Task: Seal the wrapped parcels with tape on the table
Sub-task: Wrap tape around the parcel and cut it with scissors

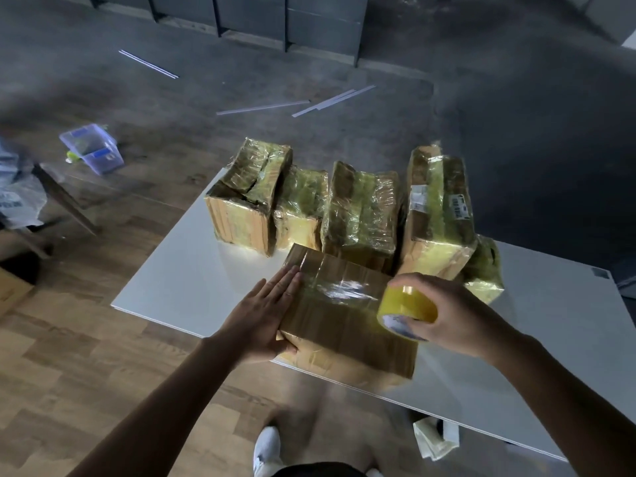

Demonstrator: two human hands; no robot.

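Two hands are at work. On my left hand the fingers lie flat and spread open, pressed on the top left face of the brown cardboard parcel wrapped in clear film, with the thumb hooked around its near left corner; nothing is gripped. On my right hand the fingers curl closed around the yellow roll of translucent packing tape, which touches the parcel's top at its right edge, at about three o'clock from the left hand. That parcel sits at the near edge of the white flat counter, its near end overhanging slightly. Behind it, at twelve o'clock, stand several yellowish film-wrapped cardboard parcels in a tight row, touching one another. Further out at ten o'clock, a clear plastic tub with blue labels rests on the wooden floor. At six o'clock, a white shoe shows below the counter.
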